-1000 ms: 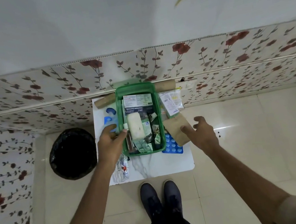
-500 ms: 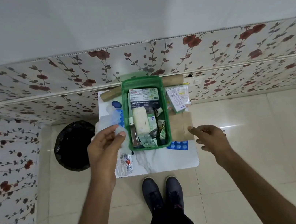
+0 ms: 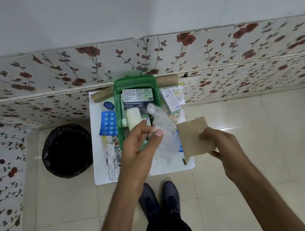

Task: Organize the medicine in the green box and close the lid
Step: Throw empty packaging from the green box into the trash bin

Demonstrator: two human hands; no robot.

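The green box (image 3: pixel 134 81) stands open on a small white table (image 3: pixel 101 174), filled with packets, a white roll (image 3: pixel 133 119) and a dressings pack (image 3: pixel 134 104). My left hand (image 3: pixel 136 151) is above the box's near end, pinching a clear crumpled plastic bag (image 3: pixel 164 137) that hangs over the box's right side. To the right, my right hand (image 3: pixel 218 145) holds a brown paper envelope (image 3: pixel 194 136) lifted over the table's right edge. A blue pill blister (image 3: pixel 108 125) and a blue cap (image 3: pixel 108 105) lie left of the box. The lid cannot be made out.
A black-lined bin (image 3: pixel 67 151) stands on the floor left of the table. White medicine cartons (image 3: pixel 173 98) lie right of the box, cardboard tubes (image 3: pixel 167 80) behind it, a clear wrapped strip (image 3: pixel 112 161) at the table's front left. My shoes (image 3: pixel 158 199) are just below the table.
My left hand carried the clear plastic bag from the box's left side to over its near right side. My right hand took hold of the brown envelope and lifted it off the table.
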